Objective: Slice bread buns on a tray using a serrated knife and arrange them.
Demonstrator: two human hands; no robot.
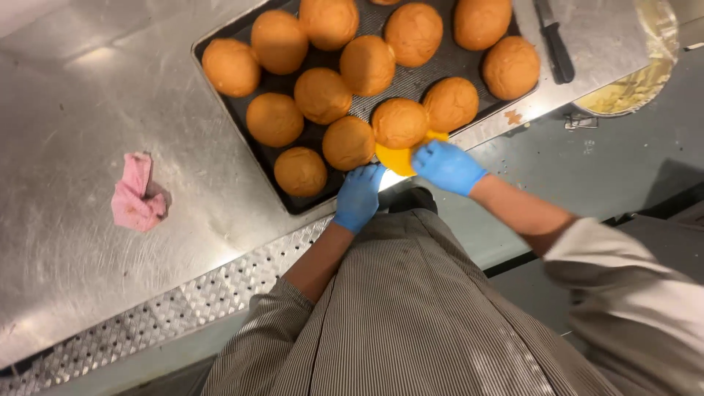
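13 buns, 1 tray, 1 knife, 1 pink rag, 2 gloved hands.

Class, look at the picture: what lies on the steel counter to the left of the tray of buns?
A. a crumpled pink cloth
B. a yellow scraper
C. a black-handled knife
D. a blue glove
A: a crumpled pink cloth lies alone on the steel counter, left of the tray.

The yellow scraper is mostly hidden – a bun covers its top and the right hand covers its side at 3 o'clock. The tray is cut by the picture edge at 12 o'clock, also the knife. The bowl at 2 o'clock is cut off – its pale content is too blurred to tell.
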